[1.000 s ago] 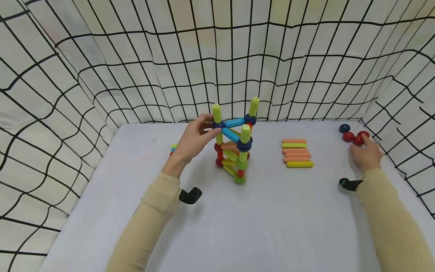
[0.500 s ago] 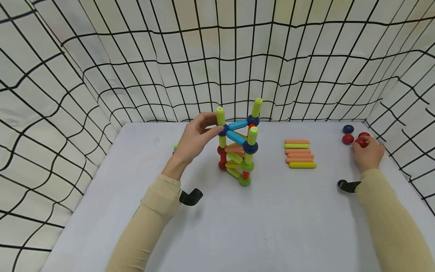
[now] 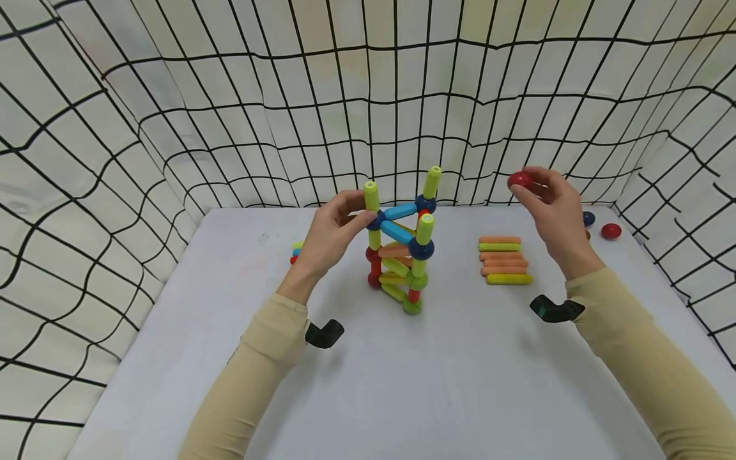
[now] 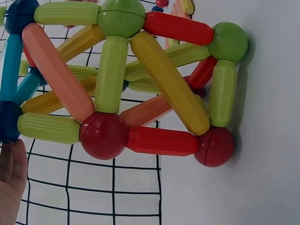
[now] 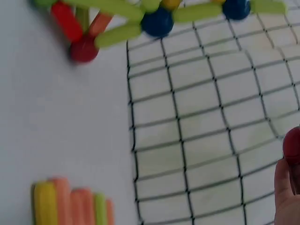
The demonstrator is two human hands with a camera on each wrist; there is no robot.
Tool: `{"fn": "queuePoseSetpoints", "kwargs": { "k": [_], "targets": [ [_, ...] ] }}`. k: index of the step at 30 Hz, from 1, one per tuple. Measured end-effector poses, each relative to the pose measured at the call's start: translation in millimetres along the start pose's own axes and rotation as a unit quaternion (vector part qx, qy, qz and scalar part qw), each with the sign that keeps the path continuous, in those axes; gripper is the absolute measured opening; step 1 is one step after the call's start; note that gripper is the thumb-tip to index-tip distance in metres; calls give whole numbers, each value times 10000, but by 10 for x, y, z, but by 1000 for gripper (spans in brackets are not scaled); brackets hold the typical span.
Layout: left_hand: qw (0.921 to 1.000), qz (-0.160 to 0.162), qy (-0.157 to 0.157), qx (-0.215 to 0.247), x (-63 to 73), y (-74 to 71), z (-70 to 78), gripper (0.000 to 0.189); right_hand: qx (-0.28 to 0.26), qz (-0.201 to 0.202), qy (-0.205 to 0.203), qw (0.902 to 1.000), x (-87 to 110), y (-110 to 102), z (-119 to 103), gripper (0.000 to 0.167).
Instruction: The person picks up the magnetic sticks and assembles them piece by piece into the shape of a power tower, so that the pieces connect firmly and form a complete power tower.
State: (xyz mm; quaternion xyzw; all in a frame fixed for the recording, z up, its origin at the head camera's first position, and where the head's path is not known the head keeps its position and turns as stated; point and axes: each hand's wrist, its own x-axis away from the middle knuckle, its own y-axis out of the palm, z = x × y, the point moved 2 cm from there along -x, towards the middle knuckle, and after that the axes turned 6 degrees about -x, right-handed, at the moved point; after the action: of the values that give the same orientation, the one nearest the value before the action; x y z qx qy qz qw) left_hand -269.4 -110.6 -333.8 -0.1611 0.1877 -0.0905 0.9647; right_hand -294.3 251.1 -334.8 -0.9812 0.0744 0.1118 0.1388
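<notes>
A tower of coloured rods and balls [image 3: 397,232] stands on the table, with three upright lime rods at its top. My left hand [image 3: 329,241] pinches the dark blue ball [image 3: 377,221] at its upper left corner, thumb in front. In the left wrist view, fingertips [image 4: 19,154] touch that blue ball [image 4: 8,122], and the tower's red and green balls and rods fill the frame. Raised to the right of the tower, my right hand [image 3: 556,220] holds a red ball [image 3: 519,180] between thumb and fingers. The right wrist view shows this red ball [image 5: 292,145] at its edge.
A row of orange, lime and yellow rods [image 3: 505,255] lies right of the tower. Farther right are another red ball [image 3: 611,231] and a dark blue ball [image 3: 589,218]. Small coloured pieces [image 3: 296,252] show behind the left hand. Black netting surrounds the table's back and sides.
My right hand has picked a red ball from the group at the far right and carried it up and left toward the tower. My left hand stays at the blue ball.
</notes>
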Motion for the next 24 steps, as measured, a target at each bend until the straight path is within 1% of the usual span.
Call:
{"fn": "queuePoseSetpoints", "kwargs": {
  "k": [2, 4, 6, 9, 12, 16, 20, 24],
  "targets": [
    [10000, -37, -42, -6, 4, 7, -1, 37, -343, -356, -115, 9987, 46, 142, -228, 51],
    [10000, -41, -74, -34, 6, 11, -2, 38, -530, -629, -287, 9962, 79, 265, -422, 52],
    [9999, -30, -84, -61, 7, 11, -4, 38, -677, -813, -436, 9934, 93, 367, -570, 50],
    [9999, -24, -94, -83, 8, 8, -10, 39, -753, -1017, -635, 9899, 90, 489, -728, 47],
    [9999, -23, -79, -77, 8, 7, -24, 38, -847, -1209, -777, 9860, 70, 592, -821, 44],
    [10000, -13, -38, -20, 7, 12, -31, 37, -823, -1439, -904, 9820, 44, 711, -876, 44],
    [10000, 24, 17, -42, 0, 16, -35, 36, -663, -1547, -1017, 9805, 24, 791, -899, 43],
    [9999, 61, 27, -112, 1, 14, -33, 36, -560, -1542, -1093, 9804, 1, 835, -914, 43]
  ]
}}
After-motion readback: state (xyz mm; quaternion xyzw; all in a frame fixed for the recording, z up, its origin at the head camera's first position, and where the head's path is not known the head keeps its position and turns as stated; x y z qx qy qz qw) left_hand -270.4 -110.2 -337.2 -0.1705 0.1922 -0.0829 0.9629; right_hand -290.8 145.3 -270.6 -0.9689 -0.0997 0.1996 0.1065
